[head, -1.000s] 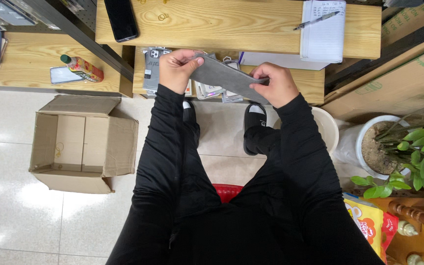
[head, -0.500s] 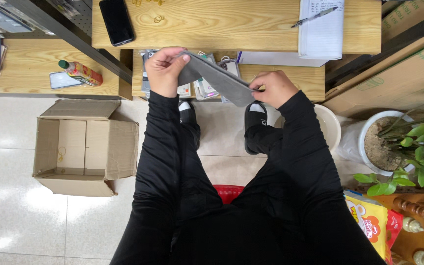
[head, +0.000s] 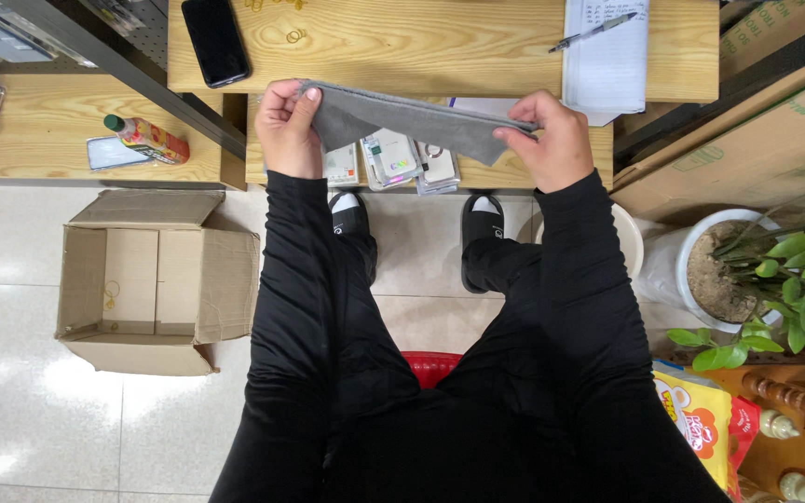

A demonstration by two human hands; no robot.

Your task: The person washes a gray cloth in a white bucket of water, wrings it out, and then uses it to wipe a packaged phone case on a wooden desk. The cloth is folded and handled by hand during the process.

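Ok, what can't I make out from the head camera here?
- Small packets on the lower shelf: partly covered by the grey cloth held between left hand and right hand; their kind is unclear.
- Notepad and phone: cut off by the top edge.
- Red seat: mostly hidden by the legs.
- Potted plant: cut off by the right edge.

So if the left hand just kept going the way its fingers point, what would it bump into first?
Probably the edge of the wooden desk, close beside the black phone. The left hand grips the grey cloth; depth is hard to judge.
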